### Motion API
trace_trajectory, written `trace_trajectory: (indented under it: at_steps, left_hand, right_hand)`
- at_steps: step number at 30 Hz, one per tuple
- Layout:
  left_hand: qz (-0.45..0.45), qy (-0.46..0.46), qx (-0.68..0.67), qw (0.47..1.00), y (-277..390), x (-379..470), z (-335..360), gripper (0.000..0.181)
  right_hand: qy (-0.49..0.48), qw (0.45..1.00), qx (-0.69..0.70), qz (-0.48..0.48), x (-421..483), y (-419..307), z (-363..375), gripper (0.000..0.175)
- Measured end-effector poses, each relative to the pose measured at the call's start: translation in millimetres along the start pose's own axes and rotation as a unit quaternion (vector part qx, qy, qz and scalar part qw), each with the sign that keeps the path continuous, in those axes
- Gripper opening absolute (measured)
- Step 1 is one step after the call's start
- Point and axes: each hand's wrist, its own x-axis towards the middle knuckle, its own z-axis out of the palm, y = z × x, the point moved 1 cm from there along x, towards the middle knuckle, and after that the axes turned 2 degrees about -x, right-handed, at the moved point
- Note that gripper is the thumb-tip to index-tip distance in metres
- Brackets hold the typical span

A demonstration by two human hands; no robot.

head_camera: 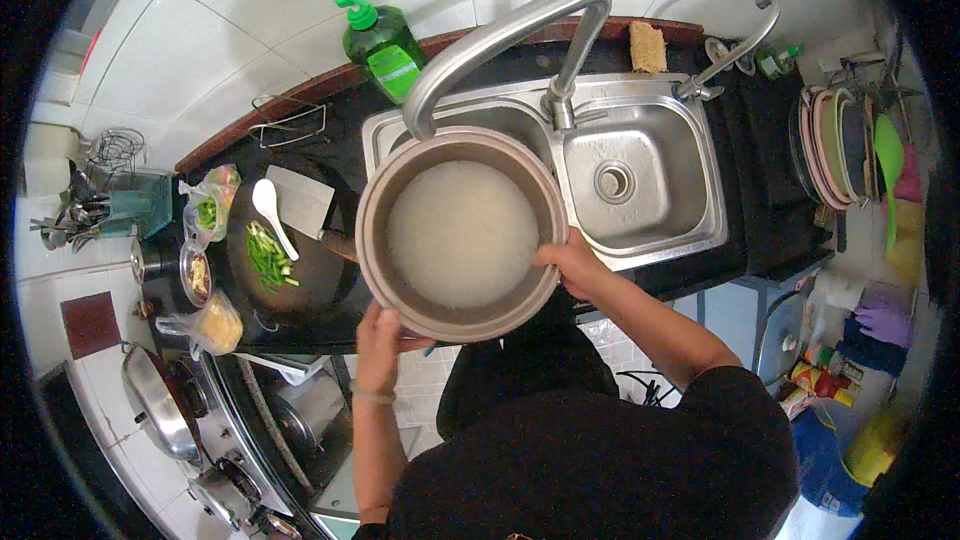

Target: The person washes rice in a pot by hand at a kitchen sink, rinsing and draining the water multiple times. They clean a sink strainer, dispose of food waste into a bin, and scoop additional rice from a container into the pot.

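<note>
Between my two hands is a round rice-cooker inner pot (pixel 373 255), lifted in front of my body. Cloudy whitish water (pixel 463 232) fills its lower part, and whatever lies beneath cannot be made out clearly. My left hand (pixel 382 337) grips the rim at the lower left, thumb on top and fingers underneath. At the right side my right hand (pixel 571 264) holds the rim, its thumb over the edge. The pot covers much of the left basin (pixel 487 120) of the steel sink. The curved faucet (pixel 517 22) ends just above the pot's far rim.
A cleaver (pixel 301 202), a white spoon (pixel 274 217) and cut green onions (pixel 268 259) lie on a round board (pixel 315 292) at left. A green soap bottle (pixel 386 52) stands behind. The right basin (pixel 637 165) shows its drain. Plates (pixel 825 142) stand in a rack at right.
</note>
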Motion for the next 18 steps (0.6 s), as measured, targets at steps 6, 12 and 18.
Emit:
trace_trajectory:
  at_steps: [6, 12, 18]
  left_hand:
    - [0.024, 0.031, -0.147, 0.988, -47.8, 9.4, -28.4, 0.044]
    - [0.038, 0.018, -0.249, 0.968, -45.9, -9.1, -18.7, 0.053]
    - [0.040, 0.069, -0.198, 0.977, -50.5, -28.2, -31.9, 0.053]
  right_hand:
    - [-0.050, 0.997, 0.046, 0.040, -20.5, 12.9, 10.9, 0.047]
    - [-0.096, 0.987, 0.082, 0.095, -21.8, 22.9, 12.8, 0.046]
    - [-0.110, 0.979, 0.104, 0.137, -20.7, 34.7, 23.1, 0.040]
